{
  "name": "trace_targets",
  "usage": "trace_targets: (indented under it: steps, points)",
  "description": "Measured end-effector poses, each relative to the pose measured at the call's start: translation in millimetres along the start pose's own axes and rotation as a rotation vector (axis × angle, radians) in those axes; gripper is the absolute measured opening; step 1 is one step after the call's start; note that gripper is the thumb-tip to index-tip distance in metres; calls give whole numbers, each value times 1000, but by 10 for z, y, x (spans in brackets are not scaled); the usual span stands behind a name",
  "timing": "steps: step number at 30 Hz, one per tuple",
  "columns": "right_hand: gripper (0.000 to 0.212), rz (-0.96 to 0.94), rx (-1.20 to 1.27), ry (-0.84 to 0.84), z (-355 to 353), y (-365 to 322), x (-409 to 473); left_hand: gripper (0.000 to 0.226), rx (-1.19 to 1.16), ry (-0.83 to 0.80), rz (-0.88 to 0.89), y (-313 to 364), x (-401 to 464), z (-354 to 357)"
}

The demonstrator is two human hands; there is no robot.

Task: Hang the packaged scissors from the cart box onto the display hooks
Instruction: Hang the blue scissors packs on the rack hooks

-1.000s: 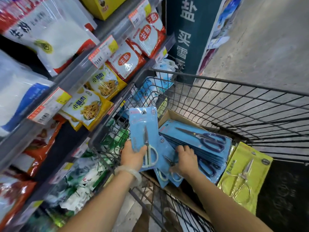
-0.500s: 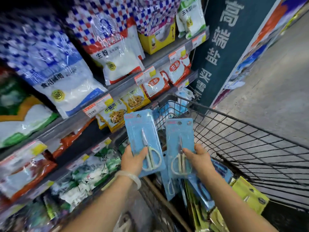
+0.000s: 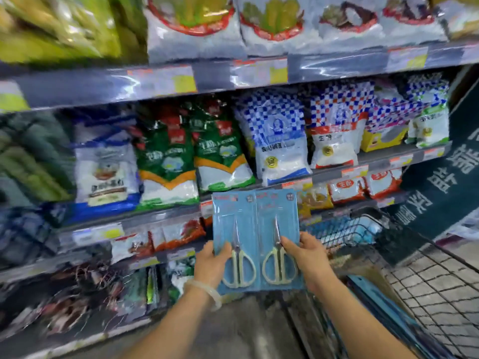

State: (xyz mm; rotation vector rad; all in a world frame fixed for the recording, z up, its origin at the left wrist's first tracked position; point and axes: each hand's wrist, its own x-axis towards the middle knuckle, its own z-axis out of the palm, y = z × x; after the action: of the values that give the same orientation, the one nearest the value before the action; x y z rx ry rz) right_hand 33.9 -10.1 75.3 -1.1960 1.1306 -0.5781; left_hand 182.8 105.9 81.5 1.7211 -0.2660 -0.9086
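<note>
Two blue-carded packs of pale-handled scissors stand upright side by side in front of the shelves. My left hand [image 3: 211, 261] grips the left scissors pack [image 3: 234, 229] at its lower left edge, thumb on the front. My right hand [image 3: 307, 257] grips the right scissors pack [image 3: 277, 226] at its lower right edge. The wire cart [image 3: 427, 288] is at the lower right; blue packs [image 3: 373, 294] show at its near side. No display hooks are visible.
Shelves [image 3: 160, 81] of bagged goods fill the view ahead and to the left, with price strips along their edges. A dark teal sign panel [image 3: 440, 185] with white characters stands at the right. Grey floor [image 3: 233, 332] lies below between shelf and cart.
Both hands lifted their packs out of the cart and brought them together side by side. The view swung left and up from the cart toward the shelves.
</note>
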Motion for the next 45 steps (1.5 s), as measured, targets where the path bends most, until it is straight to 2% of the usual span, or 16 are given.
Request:
trace_targets:
  steps: [4, 6, 9, 13, 16, 18, 21, 24, 26, 28, 31, 33, 35, 37, 41, 45]
  points:
    - [9, -54, -43, -109, 1072, -49, -469, 20, -80, 139, 39, -86, -265, -1162]
    - [3, -63, -93, -195, 1647, -33, -740, 13, -138, 203, 34, -167, -436, -1777]
    - [7, -82, -145, -303, 2528, 23, -1136, 12, -232, 328, 39, -302, -657, -2692]
    - [9, -125, -174, -455, 3575, 104, -1675, 29, -201, 527, 52, -406, -1000, -3781]
    - [5, -128, -193, -535, 4193, 124, -2001, 16, -208, 585, 31, -493, -1207, -4396]
    - [4, -121, -216, -592, 4545, 118, -2149, 19, -230, 675, 46, -525, -1310, -4713]
    - [15, -105, -250, -651, 5011, 96, -2254, 20, -268, 748, 62, -574, -1343, -5089]
    - [14, -41, -239, -646, 5436, 85, -2246, 19, -311, 751, 31, -629, -1249, -5416]
    - [28, -33, -257, -629, 5712, 101, -2164, 19, -296, 745, 28, -622, -1155, -5614]
    - [33, -43, -260, -633, 5966, 61, -2114, 23, -286, 742, 35, -589, -1036, -5797]
    - [21, -55, -265, -609, 6333, -30, -1995, 29, -257, 716, 18, -485, -856, -6061]
    - [6, -93, -257, -618, 6552, -128, -1919, 26, -256, 695, 26, -408, -724, -6247]
    - [2, -131, -236, -597, 6736, -238, -1835, 18, -277, 678, 41, -330, -584, -6417]
    - [9, -168, -196, -577, 6863, -358, -1796, 10, -268, 661, 50, -270, -459, -6545]
    - [24, -166, -138, -458, 6987, -510, -1704, 11, -218, 592, 52, -198, -273, -6691]
    - [29, -148, -152, -433, 7065, -478, -1613, 34, -201, 539, 66, -99, -132, -6792]
